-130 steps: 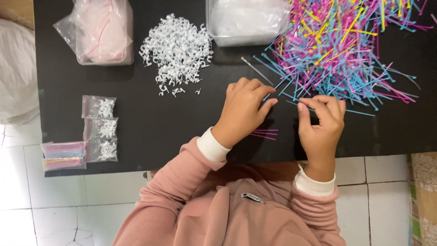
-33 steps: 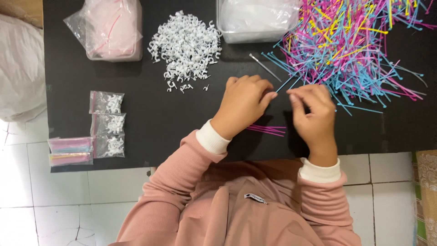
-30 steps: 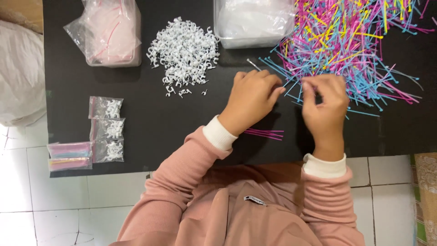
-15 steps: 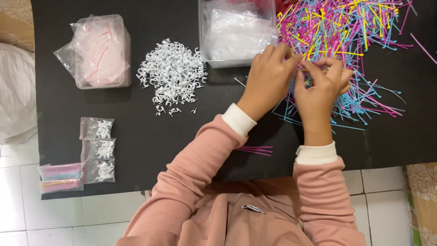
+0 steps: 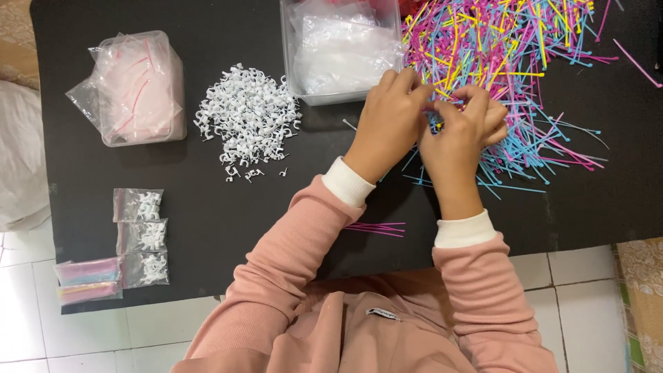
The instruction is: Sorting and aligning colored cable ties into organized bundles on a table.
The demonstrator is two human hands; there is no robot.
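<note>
Both hands work at the near edge of a big heap of coloured cable ties (image 5: 511, 62) (pink, blue, yellow) on a black table (image 5: 207, 228). My left hand (image 5: 390, 121) rests on the heap's left edge with its fingertips pinching ties. My right hand (image 5: 463, 131) sits beside it, fingers curled on ties between the two hands. How many ties each holds is hidden by the fingers. A few pink ties (image 5: 376, 228) lie apart near my left sleeve.
A pile of white cable clips (image 5: 248, 117) lies left of my hands. A clear tub of plastic bags (image 5: 342, 48) stands behind the left hand; another tub of bags (image 5: 138, 86) is at far left. Small filled bags (image 5: 141, 238) lie near the front left edge.
Both hands have moved away from me, from the table's middle up to the heap of ties, and have come close together. The small bunch of pink ties stays behind near my sleeve.
</note>
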